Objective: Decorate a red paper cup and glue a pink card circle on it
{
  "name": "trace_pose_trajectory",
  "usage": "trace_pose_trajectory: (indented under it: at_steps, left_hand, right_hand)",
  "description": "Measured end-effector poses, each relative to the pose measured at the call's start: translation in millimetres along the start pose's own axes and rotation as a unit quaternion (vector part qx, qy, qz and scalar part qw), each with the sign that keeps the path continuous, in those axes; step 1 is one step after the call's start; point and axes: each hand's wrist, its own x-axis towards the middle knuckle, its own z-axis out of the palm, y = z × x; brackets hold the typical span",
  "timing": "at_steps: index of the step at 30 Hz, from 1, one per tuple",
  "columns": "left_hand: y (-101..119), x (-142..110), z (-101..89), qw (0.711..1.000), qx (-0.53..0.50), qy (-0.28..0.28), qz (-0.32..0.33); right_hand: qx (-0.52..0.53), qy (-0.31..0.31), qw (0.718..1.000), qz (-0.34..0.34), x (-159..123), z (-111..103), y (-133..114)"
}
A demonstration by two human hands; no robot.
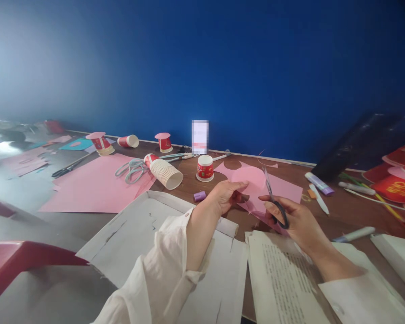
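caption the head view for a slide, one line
The left hand holds a pink paper circle; the right hand holds scissors at its edge.

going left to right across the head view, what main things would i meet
Teal paper, red paper cup lying on its side, stack of nested paper cups, upright paper cup, left hand, scissors, glue stick.

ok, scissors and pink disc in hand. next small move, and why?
Probably rotate the pink paper disc slightly with the left hand, keeping the scissors steady. The left hand pinches the disc, while the right hand has the scissors, blades beside its curved right edge; turning should help them follow the curve. Can't tell whether they're biting paper.
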Motion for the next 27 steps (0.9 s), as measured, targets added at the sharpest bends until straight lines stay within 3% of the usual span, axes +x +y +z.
trace_pose_trajectory:
  at_steps: [8,27]
  left_hand:
    - [-1.3,2.5,-1.7,0.999,0.031,-0.03,0.0]
    - [-0.2,0.8,-1.1,0.999,0.032,-0.033,0.009]
  right_hand:
    - [0.02,-0.002,1.0,-0.012,1.8,-0.5,6.0]
    - [0.001,-0.016,1.0,-0.027,2.0,-4.1,8.5]
